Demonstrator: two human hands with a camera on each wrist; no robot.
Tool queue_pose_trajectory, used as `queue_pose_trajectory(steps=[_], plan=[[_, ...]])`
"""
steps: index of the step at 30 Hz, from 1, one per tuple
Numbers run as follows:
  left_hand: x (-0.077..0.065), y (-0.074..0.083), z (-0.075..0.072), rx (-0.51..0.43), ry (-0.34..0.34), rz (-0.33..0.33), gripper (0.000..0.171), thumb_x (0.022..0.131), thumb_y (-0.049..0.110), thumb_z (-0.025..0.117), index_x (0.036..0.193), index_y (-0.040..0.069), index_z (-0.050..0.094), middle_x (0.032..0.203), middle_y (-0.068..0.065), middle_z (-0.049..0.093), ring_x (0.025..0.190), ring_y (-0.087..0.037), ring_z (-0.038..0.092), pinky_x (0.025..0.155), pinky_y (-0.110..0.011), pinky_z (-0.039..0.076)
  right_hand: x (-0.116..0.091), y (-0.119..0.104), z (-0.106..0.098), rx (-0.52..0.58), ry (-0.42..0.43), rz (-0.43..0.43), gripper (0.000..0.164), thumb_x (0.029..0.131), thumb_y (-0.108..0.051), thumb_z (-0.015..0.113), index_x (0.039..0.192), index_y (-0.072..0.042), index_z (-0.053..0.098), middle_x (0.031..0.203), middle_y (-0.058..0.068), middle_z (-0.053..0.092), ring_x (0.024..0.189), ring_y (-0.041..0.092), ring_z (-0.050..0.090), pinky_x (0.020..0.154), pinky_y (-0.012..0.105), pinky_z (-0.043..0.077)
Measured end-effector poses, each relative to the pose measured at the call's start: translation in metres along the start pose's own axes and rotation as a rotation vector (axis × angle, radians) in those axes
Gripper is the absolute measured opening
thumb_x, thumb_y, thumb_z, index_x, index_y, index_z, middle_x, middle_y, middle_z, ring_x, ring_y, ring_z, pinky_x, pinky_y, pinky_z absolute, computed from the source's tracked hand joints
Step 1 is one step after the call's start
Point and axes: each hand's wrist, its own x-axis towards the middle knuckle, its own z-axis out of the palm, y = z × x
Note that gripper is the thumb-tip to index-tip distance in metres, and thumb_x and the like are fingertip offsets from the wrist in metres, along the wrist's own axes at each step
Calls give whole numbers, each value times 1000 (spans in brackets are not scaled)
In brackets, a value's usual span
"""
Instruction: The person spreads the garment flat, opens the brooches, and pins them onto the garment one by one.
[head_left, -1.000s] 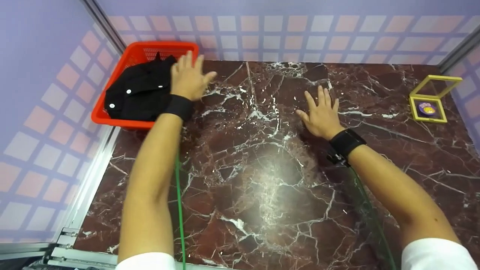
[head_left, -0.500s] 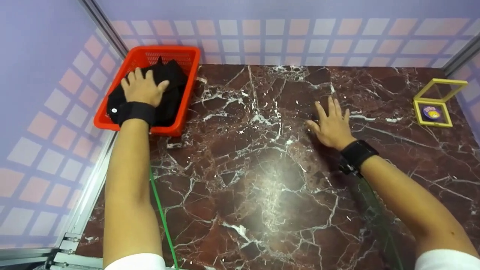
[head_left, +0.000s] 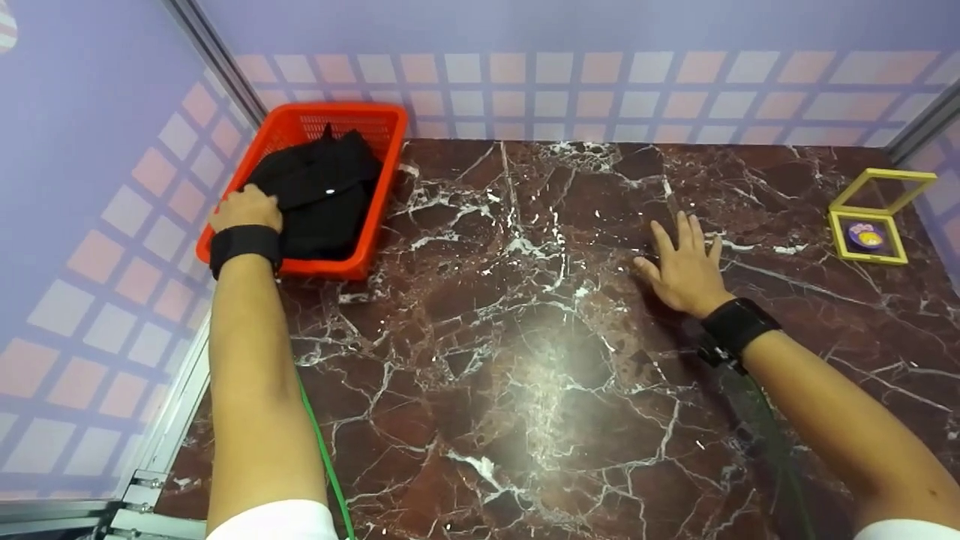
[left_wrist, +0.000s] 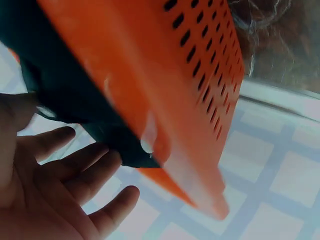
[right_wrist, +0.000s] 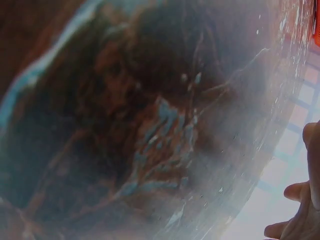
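A folded black garment (head_left: 315, 217) with white buttons lies in the red plastic basket (head_left: 381, 184) at the back left. My left hand (head_left: 247, 208) is over the garment's left side, at the basket's left front corner. In the left wrist view, the left hand's loosely bent fingers (left_wrist: 85, 167) lie close to the garment's edge (left_wrist: 107, 130); whether they touch it is hard to tell. My right hand (head_left: 686, 270) is spread, palm down, over the dark red marbled table (head_left: 487, 360), holding nothing. Only a few right fingers (right_wrist: 295, 192) show in the right wrist view.
At the right stands a small yellow-framed case (head_left: 868, 238) with its clear lid raised and a round purple item inside. Patterned panels (head_left: 570, 82) wall the back and both sides. A green cable (head_left: 322, 450) runs along beneath the left arm.
My left hand has moved left from the basket's right side, across the garment, to its left front corner. The right hand stays spread, shifted slightly right and down in view.
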Motion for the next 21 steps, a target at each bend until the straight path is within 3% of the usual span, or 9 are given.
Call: queue_pose_trajectory(steps=[7,11,21], plan=[[-10,1,8,1,27,17,47,92,21,48,123,-13,47,122,-39,44,108,-55,43,91,-64,33,-4,2,3,5,24,1,67,93,-48,45,145,-9,28,149,29,10,137,45,5,98,71,1],[-12,-2,12,-5,57,54,36,88,12,50,112,-14,54,114,-39,51,97,-54,51,80,-63,42,-5,4,3,8,19,8,68,93,-48,45,145,-9,28,149,29,10,137,45,5,98,72,1],[10,2,8,39,115,94,34,86,5,42,112,-13,55,111,-37,53,95,-53,53,77,-62,44,-9,8,0,18,24,20,67,93,-47,45,145,-9,28,149,28,9,137,43,4,96,74,2]])
